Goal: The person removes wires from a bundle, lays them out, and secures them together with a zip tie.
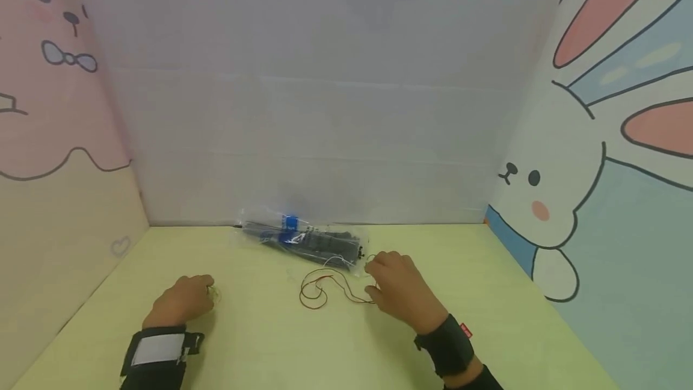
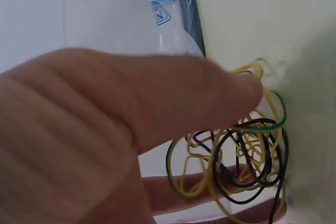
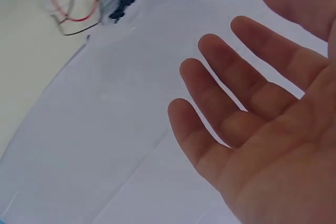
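My left hand (image 1: 183,301) pinches a tangled bunch of thin yellow, black and green wires (image 2: 269,127) between thumb and fingers, low at the left side of the table. In the left wrist view the coils hang between the thumb and the fingers below it. At the right my right hand (image 1: 405,291) hovers by the end of a loose red wire (image 1: 313,308) that lies in loops. Its palm and spread, slightly bent fingers show with nothing in them in the right wrist view.
Behind the red wire, a clear plastic bag (image 1: 303,242) with dark contents and a blue label lies on the pale yellow table (image 1: 260,342). A white back wall (image 1: 319,113) and printed side panels (image 1: 612,227) enclose the table.
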### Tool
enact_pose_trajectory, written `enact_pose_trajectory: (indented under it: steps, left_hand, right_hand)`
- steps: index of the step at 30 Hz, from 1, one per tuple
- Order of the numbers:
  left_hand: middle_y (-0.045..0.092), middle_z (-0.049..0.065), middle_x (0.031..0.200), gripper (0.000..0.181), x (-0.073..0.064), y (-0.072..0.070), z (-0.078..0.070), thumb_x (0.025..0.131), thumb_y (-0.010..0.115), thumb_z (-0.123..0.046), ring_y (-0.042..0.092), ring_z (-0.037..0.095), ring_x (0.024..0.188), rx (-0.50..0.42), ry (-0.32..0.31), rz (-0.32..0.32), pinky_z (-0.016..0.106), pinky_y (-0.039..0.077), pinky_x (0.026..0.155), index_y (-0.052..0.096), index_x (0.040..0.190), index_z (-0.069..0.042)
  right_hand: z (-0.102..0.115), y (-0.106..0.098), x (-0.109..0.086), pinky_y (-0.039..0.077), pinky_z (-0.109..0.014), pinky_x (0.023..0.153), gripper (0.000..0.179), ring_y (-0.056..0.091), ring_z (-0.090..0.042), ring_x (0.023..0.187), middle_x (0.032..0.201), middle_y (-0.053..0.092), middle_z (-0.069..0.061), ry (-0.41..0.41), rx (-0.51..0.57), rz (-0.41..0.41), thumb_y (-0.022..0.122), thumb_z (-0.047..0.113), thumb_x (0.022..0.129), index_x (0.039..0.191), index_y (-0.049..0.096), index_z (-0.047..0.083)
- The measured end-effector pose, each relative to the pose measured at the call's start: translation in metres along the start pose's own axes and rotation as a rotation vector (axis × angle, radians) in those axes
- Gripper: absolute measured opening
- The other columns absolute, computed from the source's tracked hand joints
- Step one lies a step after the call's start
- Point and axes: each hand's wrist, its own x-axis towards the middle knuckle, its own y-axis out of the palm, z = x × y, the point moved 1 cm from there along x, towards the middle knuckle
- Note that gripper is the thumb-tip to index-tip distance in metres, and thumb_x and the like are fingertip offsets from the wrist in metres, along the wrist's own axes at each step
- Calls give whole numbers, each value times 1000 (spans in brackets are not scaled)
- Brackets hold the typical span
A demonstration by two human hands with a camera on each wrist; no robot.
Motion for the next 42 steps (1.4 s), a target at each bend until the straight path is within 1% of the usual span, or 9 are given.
enact_pose_trajectory:
  steps: [3,8,13,17,23,29,37,39,42]
  left_hand:
    - [68,15,99,16,4,6,-1,88,56,-3,54,24,76,-20,90,-48,40,45,60,66,99,-5]
    - [71,8,98,18,2,7,-37,82,70,-3,64,21,85,-113,288,-148,41,53,71,68,100,-6]
    - [70,-3,100,23,0,14,-92,86,72,-15,64,12,87,-207,520,-63,33,52,74,68,108,-13]
    - [66,-9,92,21,-2,22,-115,86,72,-17,57,3,74,-241,601,39,25,47,65,69,107,-17]
    - [65,-12,86,16,-6,25,-121,87,72,-16,54,0,70,-258,629,50,22,46,63,68,101,-22]
    - [67,-12,88,15,-7,20,-120,87,71,-16,56,-1,74,-227,651,1,22,48,66,69,100,-22]
    - [69,-9,93,16,-6,14,-118,87,68,-14,56,2,75,-184,611,-46,25,48,67,69,102,-19]
    - [70,-6,93,15,-6,12,-116,86,68,-13,58,4,76,-157,592,-73,27,49,68,69,101,-17]
    - [69,-1,90,13,-5,7,-104,84,68,-10,57,8,75,-115,482,-113,30,48,66,68,96,-15]
  right_hand:
    - [19,-7,14,45,-28,63,18,57,-13,72,86,66,4,-25,70,-19,80,23,80,94,71,17]
    - [50,3,33,45,-19,62,5,54,-3,67,80,66,8,39,371,44,68,20,91,90,73,20]
    - [66,27,38,47,-16,65,12,57,3,69,82,70,8,118,596,74,63,16,95,90,73,20]
    - [71,42,34,48,-17,65,9,59,2,72,84,71,7,169,698,96,65,18,94,92,73,18]
    - [76,53,32,48,-15,65,7,59,4,73,82,70,12,164,698,106,68,26,92,91,74,23]
    - [80,47,33,46,-14,67,17,61,-7,79,95,69,7,54,610,103,73,26,88,105,72,21]
    - [87,41,31,39,-11,57,4,52,-1,72,89,59,8,-88,317,-46,72,21,89,89,69,24]
    - [84,40,32,37,-12,58,12,48,-1,68,83,57,9,-86,320,-93,66,15,91,82,64,23]
    - [71,34,35,31,-15,56,23,37,-2,59,70,48,9,-71,395,-150,58,6,91,74,53,20]
